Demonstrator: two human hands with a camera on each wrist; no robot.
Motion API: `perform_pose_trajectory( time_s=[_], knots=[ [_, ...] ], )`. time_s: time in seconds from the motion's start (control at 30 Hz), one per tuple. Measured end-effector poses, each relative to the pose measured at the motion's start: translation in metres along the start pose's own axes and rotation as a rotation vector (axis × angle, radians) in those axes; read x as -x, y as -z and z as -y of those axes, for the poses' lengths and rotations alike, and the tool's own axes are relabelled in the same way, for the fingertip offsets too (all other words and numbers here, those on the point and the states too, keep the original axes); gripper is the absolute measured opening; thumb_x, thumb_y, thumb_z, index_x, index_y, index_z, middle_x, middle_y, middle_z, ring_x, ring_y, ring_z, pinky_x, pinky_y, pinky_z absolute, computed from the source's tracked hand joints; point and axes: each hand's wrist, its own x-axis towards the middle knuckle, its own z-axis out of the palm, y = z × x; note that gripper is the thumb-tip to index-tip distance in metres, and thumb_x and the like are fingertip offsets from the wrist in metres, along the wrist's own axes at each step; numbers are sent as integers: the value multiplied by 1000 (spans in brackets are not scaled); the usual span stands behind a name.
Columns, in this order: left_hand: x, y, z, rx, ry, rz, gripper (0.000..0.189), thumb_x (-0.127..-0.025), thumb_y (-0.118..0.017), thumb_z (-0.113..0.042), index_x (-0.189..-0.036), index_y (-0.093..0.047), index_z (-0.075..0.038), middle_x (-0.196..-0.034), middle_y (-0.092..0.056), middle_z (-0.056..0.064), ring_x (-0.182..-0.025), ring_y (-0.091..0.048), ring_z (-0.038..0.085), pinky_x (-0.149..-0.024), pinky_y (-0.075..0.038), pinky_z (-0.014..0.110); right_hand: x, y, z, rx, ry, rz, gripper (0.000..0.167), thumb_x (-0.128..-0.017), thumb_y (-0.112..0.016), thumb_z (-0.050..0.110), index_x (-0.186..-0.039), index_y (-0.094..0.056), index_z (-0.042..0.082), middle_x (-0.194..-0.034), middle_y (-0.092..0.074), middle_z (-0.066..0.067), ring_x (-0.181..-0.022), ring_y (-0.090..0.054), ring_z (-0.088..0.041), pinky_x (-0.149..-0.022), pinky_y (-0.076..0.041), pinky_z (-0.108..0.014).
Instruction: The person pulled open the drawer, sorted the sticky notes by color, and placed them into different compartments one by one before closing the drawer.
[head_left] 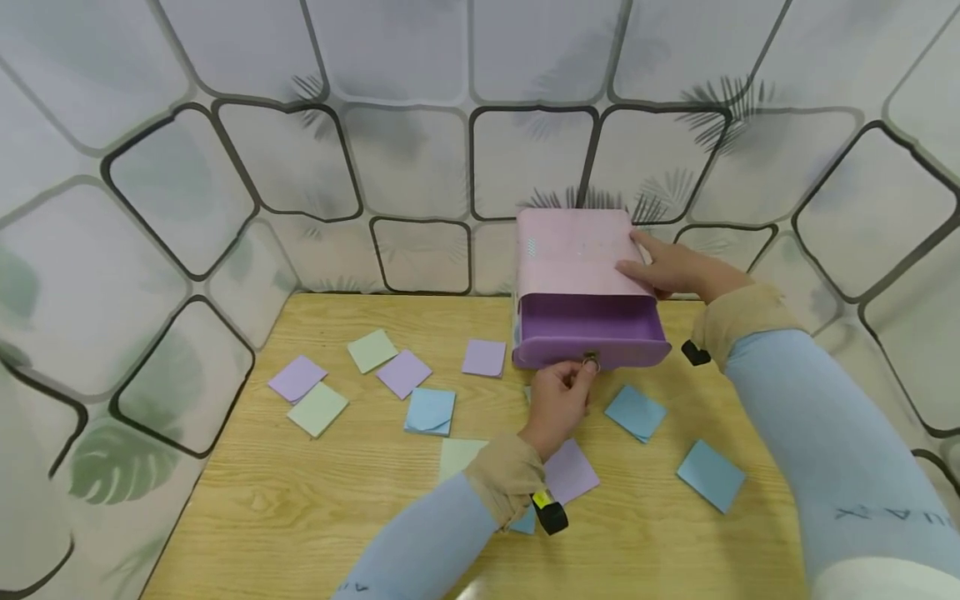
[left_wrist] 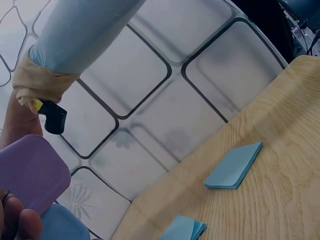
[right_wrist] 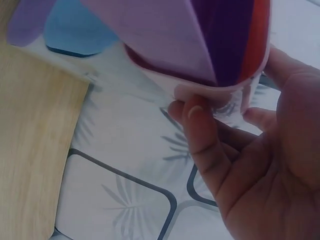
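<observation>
A small drawer box with a pink top stands at the back of the table. Its purple drawer is pulled part way out, and the inside shows bare purple walls. My left hand pinches the metal ring pull on the drawer front between thumb and finger. At the box's right side, my right hand holds the pink casing, thumb on the top. In the right wrist view its fingers bend against the casing's edge. A blue drawer front shows beside the purple one in the left wrist view.
Several square sticky-note pads lie about the wooden table: purple, green and blue. My left forearm partly covers a green one. Patterned panels rise behind the table and at both sides.
</observation>
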Motion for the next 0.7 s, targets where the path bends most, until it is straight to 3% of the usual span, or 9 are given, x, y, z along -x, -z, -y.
perform_pose_trajectory(
  time_s=[0.1,0.17,0.27,0.4,0.5,0.7],
  knots=[
    [2,1,1,-9,1,10,28,-96,-61,-19,-80,-67,2,-56,-54,11,-42,-47,7,-41,-44,21,1,-2,-3,26,13,-31,92,-91,-37,69,-156,2,17,-71,-60,-13,-68,-60,-26,-77,-43,-45],
    [1,2,9,-4,5,22,30,-95,-62,-25,-78,-67,0,-56,-54,11,-43,-48,8,-42,-44,21,2,-5,-5,30,28,-65,88,-92,-38,68,-156,-5,16,-70,-59,-12,-68,-60,-28,-73,-44,-44],
    [4,3,9,10,10,34,32,-95,-62,-25,-78,-66,0,-57,-54,14,-43,-49,9,-43,-44,21,3,-10,-7,44,53,-125,81,-93,-38,66,-153,-16,16,-70,-60,-12,-66,-61,-27,-71,-46,-45],
    [8,4,7,28,30,32,31,-95,-62,-25,-80,-67,2,-57,-54,10,-45,-49,9,-44,-44,21,5,-15,-9,31,62,-172,79,-92,-39,67,-152,-22,17,-96,-66,-24,-73,-65,-26,-73,-49,-48],
    [11,4,6,29,49,33,30,-96,-61,-25,-81,-68,0,-57,-53,6,-45,-49,9,-44,-44,21,6,-17,-9,16,68,-178,80,-92,-39,66,-153,-21,17,-117,-59,-32,-78,-67,-28,-75,-49,-50],
    [17,4,5,44,60,36,30,-95,-62,-27,-81,-68,-1,-56,-54,3,-44,-49,9,-43,-44,20,10,-19,-10,4,66,-140,91,-89,-49,67,-156,-12,18,-125,-55,-33,-85,-67,-30,-75,-51,-48]
  ],
)
